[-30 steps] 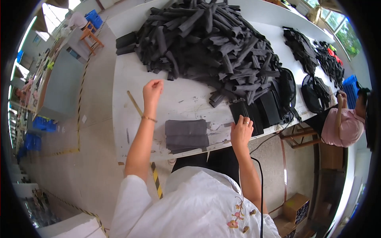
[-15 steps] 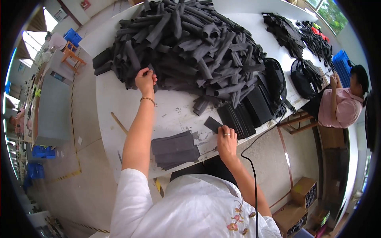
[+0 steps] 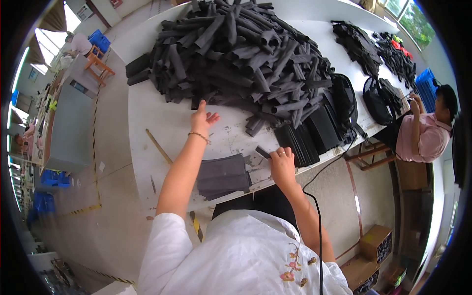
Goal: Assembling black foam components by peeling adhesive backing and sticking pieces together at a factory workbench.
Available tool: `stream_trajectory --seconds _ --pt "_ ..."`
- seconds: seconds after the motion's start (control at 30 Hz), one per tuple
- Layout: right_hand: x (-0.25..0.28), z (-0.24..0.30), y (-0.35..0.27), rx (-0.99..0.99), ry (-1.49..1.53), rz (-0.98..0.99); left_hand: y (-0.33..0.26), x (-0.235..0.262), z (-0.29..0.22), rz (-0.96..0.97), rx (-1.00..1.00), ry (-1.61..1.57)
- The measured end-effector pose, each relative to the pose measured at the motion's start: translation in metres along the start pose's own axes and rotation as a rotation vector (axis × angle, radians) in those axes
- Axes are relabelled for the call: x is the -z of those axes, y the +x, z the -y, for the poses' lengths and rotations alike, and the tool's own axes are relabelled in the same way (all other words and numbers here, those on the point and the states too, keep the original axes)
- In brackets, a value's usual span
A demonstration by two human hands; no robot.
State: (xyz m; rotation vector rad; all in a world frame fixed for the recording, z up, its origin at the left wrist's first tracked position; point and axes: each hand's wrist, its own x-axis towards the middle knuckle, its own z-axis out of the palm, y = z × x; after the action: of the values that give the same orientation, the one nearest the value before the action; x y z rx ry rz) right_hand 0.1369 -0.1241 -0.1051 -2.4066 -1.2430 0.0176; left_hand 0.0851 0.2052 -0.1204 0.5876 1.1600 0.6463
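The left hand (image 3: 202, 119) is spread and holds nothing I can see; whether its raised fingertip touches the pile of dark rolled pieces (image 3: 241, 61) just beyond it is hard to tell. The right hand (image 3: 283, 166) pinches a dark strip (image 3: 262, 152), whose near end is hidden under the fingers. Nearer the body, between the hands, lies a stack of flat grey pieces (image 3: 222, 176); just right of the right hand stands a row of black pieces (image 3: 298, 144). Left of the left hand, the forearm partly covers a thin stick (image 3: 158, 146). Well to the right sits a co-worker (image 3: 420, 135), the legs partly hidden.
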Motion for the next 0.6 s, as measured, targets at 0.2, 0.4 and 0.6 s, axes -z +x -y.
stream_trajectory --seconds 0.2,0.4,0.6 --pt "0.021 0.01 -0.014 -0.002 0.36 -0.134 0.004 -0.022 -0.013 0.088 0.182 -0.199" --pt "0.041 0.014 -0.012 -0.308 1.045 -0.054 -0.032 -0.02 -0.017 0.271 0.088 -0.248" --pt "0.071 0.023 0.005 -0.329 1.68 0.117 -0.136 -0.006 -0.01 0.573 -0.041 -0.11"
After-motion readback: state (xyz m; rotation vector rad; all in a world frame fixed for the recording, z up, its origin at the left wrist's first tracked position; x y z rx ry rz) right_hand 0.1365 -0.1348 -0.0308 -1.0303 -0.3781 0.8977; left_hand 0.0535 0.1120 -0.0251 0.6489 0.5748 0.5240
